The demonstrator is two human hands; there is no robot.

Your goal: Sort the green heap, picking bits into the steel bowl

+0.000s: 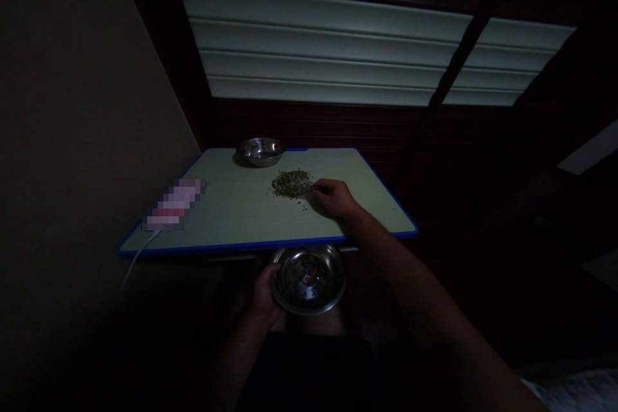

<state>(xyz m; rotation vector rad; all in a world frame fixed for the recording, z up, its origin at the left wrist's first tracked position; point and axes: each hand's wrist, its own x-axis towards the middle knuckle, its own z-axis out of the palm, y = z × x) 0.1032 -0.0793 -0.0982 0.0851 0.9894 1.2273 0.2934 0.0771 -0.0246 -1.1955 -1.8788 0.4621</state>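
Note:
My left hand [266, 293] grips the left rim of a shiny metal bowl [335, 293], held just below the table's near edge. Inside that bowl lie some dark bits and a small piece with a red and pale label [308, 275]. On the table, a loose pile of small greenish grains or beans [291, 183] is spread out. At the pile's right edge is my right hand [333, 196], its fingers closed in a pinch. Something pale and thin seems to show at the fingertips, too dim to name.
The pale tabletop [232, 219] has a blue rim. A second metal bowl [261, 152] stands at its back left. On the left lies a blurred-out pinkish object [174, 205] with a white cable [138, 257]. Dark slatted panels [318, 45] rise behind the table.

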